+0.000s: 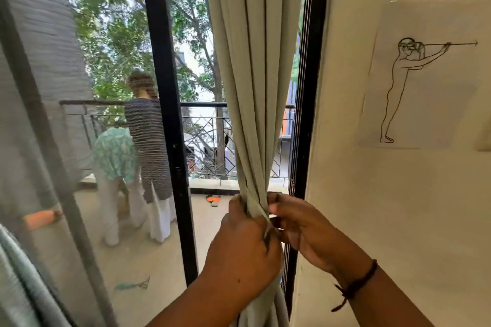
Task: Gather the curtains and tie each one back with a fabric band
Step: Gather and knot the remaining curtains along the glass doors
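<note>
A pale green curtain (255, 74) hangs bunched into narrow folds beside the black door frame (305, 114). My left hand (244, 247) grips the gathered waist of the curtain from the left. My right hand (300, 225) pinches the same bunch from the right, fingertips against the folds. A thin pale strip of fabric band (267, 231) shows between the two hands; most of it is hidden by my fingers. Below the hands the curtain flares out again. A second curtain edge (16, 287) shows at the lower left.
A cream wall (398, 207) with a line drawing on paper (414, 82) stands right of the frame. A mesh screen door (79, 141) fills the left. Two people (138, 154) stand on the balcony by a railing (207, 125).
</note>
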